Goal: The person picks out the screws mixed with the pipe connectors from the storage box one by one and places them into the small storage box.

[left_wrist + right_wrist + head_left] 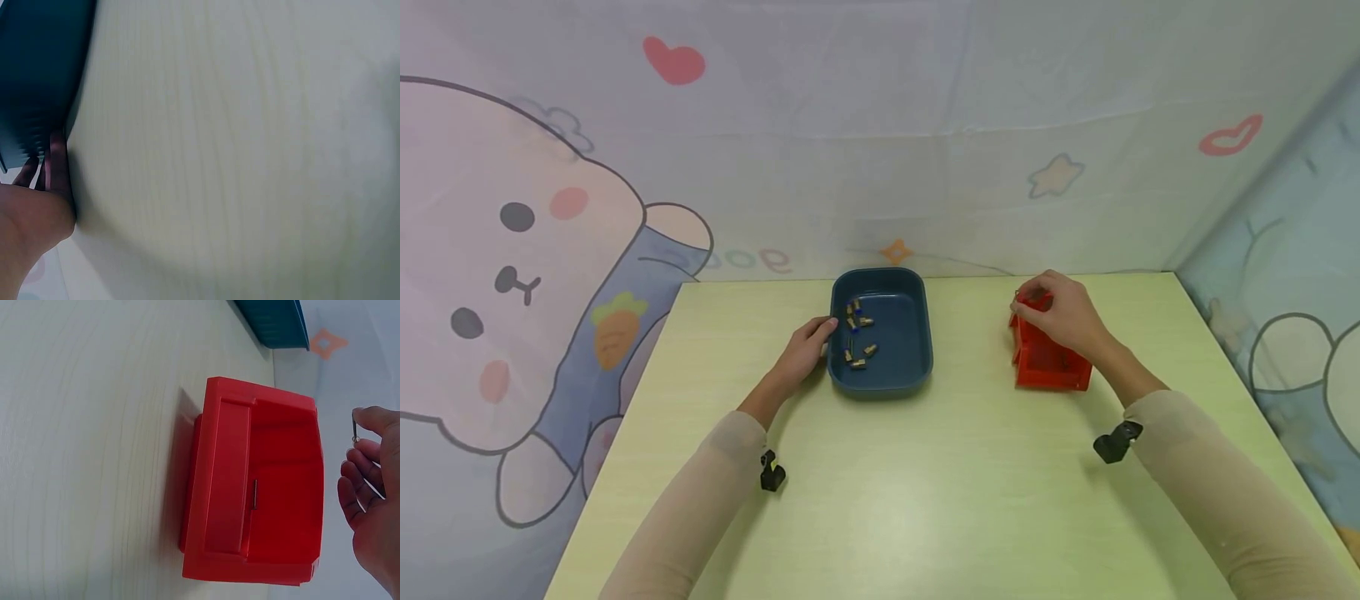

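Observation:
My left hand (pixel 802 354) is at the left side of a dark blue plastic tray (pixel 898 385), a digit over its rim and fingers against the outer wall (pixel 37 75). Several small brass fittings (pixel 859 364), some with blue parts, lie in the tray's left half. My right hand (pixel 1060 315) is above the far end of a red plastic bin (pixel 1052 379). In the right wrist view, its thumb and finger pinch a thin metal pin (pixel 354 428) with a small rounded end. Another thin metal piece (pixel 254 494) lies inside the red bin.
Both containers stand toward the back of a pale wood-grain table (pixel 880 483), the red bin right of the tray. A printed cloth (pixel 865 167) hangs behind the table edge. Small black cameras (pixel 1117 442) are worn on both wrists.

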Demonstrator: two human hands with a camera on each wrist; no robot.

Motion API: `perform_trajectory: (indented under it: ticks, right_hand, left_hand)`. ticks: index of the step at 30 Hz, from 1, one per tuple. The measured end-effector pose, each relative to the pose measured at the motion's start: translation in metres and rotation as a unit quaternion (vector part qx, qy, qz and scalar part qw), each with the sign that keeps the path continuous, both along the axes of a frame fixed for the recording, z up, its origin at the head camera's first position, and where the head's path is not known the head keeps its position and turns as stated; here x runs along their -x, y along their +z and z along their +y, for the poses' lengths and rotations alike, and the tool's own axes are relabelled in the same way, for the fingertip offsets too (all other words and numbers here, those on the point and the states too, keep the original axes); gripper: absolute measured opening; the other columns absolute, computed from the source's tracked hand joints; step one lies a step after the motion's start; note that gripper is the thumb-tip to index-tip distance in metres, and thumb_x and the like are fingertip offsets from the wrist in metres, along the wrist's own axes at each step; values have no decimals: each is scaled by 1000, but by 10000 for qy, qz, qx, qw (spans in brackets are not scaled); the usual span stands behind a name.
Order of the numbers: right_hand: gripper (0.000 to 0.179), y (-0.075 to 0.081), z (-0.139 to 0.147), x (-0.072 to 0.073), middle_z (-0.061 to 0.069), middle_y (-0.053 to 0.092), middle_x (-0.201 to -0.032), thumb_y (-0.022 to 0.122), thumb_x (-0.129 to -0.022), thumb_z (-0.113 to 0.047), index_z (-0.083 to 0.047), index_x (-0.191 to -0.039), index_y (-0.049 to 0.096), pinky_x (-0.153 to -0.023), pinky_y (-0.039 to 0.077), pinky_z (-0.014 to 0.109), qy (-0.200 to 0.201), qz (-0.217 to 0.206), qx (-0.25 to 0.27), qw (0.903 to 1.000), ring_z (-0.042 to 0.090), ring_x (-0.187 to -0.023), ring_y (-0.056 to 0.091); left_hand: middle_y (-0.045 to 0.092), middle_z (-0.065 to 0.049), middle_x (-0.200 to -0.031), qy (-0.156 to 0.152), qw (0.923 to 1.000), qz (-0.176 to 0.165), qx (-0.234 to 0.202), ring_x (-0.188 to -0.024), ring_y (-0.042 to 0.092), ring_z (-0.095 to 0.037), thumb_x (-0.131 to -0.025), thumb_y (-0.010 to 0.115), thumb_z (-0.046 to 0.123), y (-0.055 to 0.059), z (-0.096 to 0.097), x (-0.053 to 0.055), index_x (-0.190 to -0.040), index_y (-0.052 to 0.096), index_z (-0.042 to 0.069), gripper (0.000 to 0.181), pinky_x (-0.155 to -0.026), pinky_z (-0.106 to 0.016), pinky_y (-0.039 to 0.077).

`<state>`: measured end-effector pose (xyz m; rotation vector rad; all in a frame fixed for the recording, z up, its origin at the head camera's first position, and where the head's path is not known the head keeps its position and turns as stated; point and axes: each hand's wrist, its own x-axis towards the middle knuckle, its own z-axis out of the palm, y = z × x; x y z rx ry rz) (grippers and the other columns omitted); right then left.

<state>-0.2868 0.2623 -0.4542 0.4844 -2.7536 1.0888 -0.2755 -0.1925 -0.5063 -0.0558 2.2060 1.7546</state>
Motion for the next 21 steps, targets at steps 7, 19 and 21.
perform_trajectory:
  ticks: [7, 19, 21]
  right_hand:
    - [29, 1, 11, -1, 14, 67, -111, 78, -99, -25, -1, -115, 72, -89, 54, 48, -90, -11, -98, 9999, 31, -102, 63]
    - [26, -8, 26, 1, 16, 67, -111, 76, -100, -21, 0, -114, 72, -92, 53, 52, -227, 51, -294, 9993, 34, -102, 63]
    - [27, -9, 28, 0, 17, 67, -110, 75, -100, -22, 1, -113, 72, -90, 53, 52, -238, 86, -321, 9992, 35, -100, 63]
  left_hand:
    - [43, -22, -163, -52, 9998, 62, 158, -153, 38, -38, -115, 44, 36, 30, 7, -17, -160, 41, 0, 58, -124, -53, 35]
    - [45, -18, -162, 82, 9996, 265, 53, -152, 40, -34, -112, 48, 51, -9, 0, 0, -161, 43, 6, 66, -124, -53, 35]
    - [44, -18, -163, 60, 9998, 191, 10, -153, 38, -35, -113, 47, 49, -8, 0, 1, -162, 41, 6, 66, -124, -53, 34]
